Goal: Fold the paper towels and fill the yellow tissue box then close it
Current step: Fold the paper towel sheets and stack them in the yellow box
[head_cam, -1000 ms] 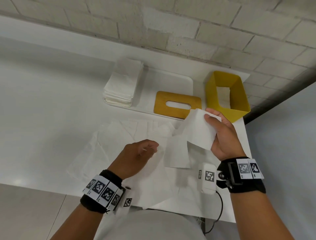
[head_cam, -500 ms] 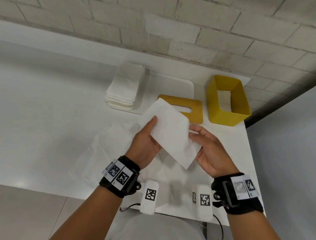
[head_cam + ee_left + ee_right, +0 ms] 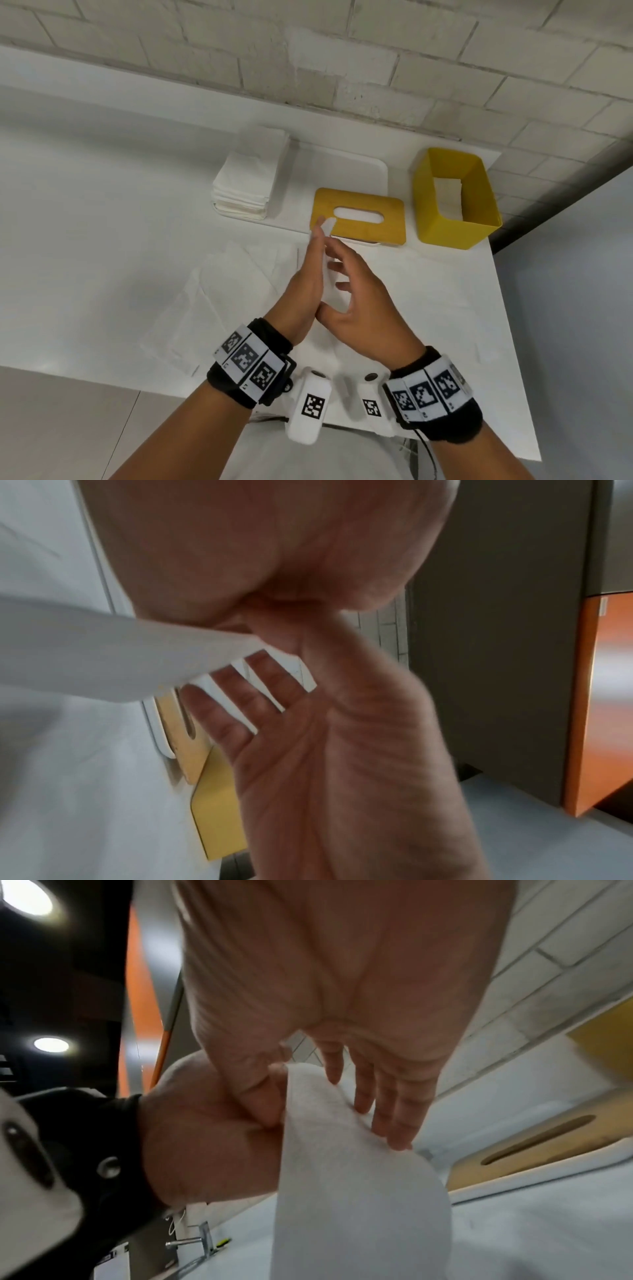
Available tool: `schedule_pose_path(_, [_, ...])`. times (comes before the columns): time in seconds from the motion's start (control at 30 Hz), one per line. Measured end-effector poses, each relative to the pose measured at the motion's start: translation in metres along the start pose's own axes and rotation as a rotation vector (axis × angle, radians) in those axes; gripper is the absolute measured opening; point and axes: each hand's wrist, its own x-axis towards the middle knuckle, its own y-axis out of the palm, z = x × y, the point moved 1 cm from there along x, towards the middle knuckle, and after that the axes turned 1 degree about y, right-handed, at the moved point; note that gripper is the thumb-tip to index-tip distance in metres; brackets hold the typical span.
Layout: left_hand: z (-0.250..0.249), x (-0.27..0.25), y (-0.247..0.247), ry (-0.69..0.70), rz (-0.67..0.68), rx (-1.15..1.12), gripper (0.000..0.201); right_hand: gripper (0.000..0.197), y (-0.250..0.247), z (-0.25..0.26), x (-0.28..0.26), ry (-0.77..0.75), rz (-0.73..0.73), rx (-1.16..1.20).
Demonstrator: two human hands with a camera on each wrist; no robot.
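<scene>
Left hand (image 3: 305,287), right hand (image 3: 364,308) sandwich upright paper towel (image 3: 342,1191).

A white-painted brick wall (image 3: 342,51) runs behind the white surface (image 3: 85,205), which ends in a corner on the right. Past that edge lies a pale grey-blue floor (image 3: 582,325) (beige flooring (image 3: 51,428) shows at the near left). A dark grey panel (image 3: 496,615) stands beside an orange panel (image 3: 599,710). Round ceiling lights (image 3: 51,1044) glow overhead.

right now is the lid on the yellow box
No, the lid lies flat to the left of the open box, apart from it.
</scene>
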Motion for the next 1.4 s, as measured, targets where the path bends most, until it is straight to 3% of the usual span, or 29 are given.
schedule_pose_path(0.17, [-0.001, 0.000, -0.003, 0.047, -0.017, -0.022, 0.048, 0.070, 0.009, 0.000, 0.004, 0.102, -0.073, 0.312])
schedule_pose_path(0.23, [0.003, 0.000, -0.006, 0.042, 0.023, 0.087, 0.043, 0.054, 0.013, -0.003, 0.007, 0.112, -0.176, 0.276])
schedule_pose_path(0.33, [0.005, -0.002, -0.008, 0.085, 0.064, 0.135, 0.056, 0.028, 0.013, -0.005, 0.012, 0.101, -0.293, 0.226])
schedule_pose_path(0.47, [0.006, -0.002, -0.021, 0.086, -0.010, 0.118, 0.081, 0.017, -0.004, -0.001, 0.017, 0.128, -0.251, 0.423])
schedule_pose_path(0.53, [0.005, -0.002, -0.033, 0.024, 0.013, 0.095, 0.070, 0.022, -0.013, -0.004, 0.021, 0.168, -0.184, 0.547])
schedule_pose_path(0.63, [0.006, -0.003, -0.045, -0.098, 0.121, 0.028, 0.043, 0.027, -0.019, -0.015, 0.030, 0.162, -0.094, 0.391])
schedule_pose_path(0.8, [0.012, -0.003, -0.050, -0.137, -0.044, 0.170, 0.028, 0.046, -0.014, -0.031, 0.037, 0.227, -0.099, 0.235])
schedule_pose_path(0.9, [0.018, -0.004, -0.056, -0.134, -0.106, 0.206, 0.027, 0.022, -0.016, -0.046, 0.038, 0.328, -0.151, 0.329])
schedule_pose_path(0.97, [0.019, -0.003, -0.064, -0.130, -0.189, 0.180, 0.027, 0.012, -0.019, -0.061, 0.038, 0.359, -0.192, 0.186])
schedule_pose_path(1.07, [0.017, -0.003, -0.083, -0.120, -0.307, 0.130, 0.024, 0.036, -0.017, -0.084, 0.033, 0.361, -0.008, -0.240])
schedule_pose_path(1.17, [0.018, -0.003, -0.101, -0.144, -0.333, 0.126, 0.029, 0.054, -0.009, -0.092, 0.028, 0.325, 0.155, -0.517])
schedule_pose_path(1.3, [0.019, -0.006, -0.111, -0.155, -0.355, 0.138, 0.045, 0.049, -0.007, -0.088, 0.029, 0.359, 0.204, -0.585])
schedule_pose_path(1.4, [0.020, -0.005, -0.111, -0.150, -0.365, 0.148, 0.036, 0.037, -0.007, -0.089, 0.031, 0.378, 0.212, -0.584])
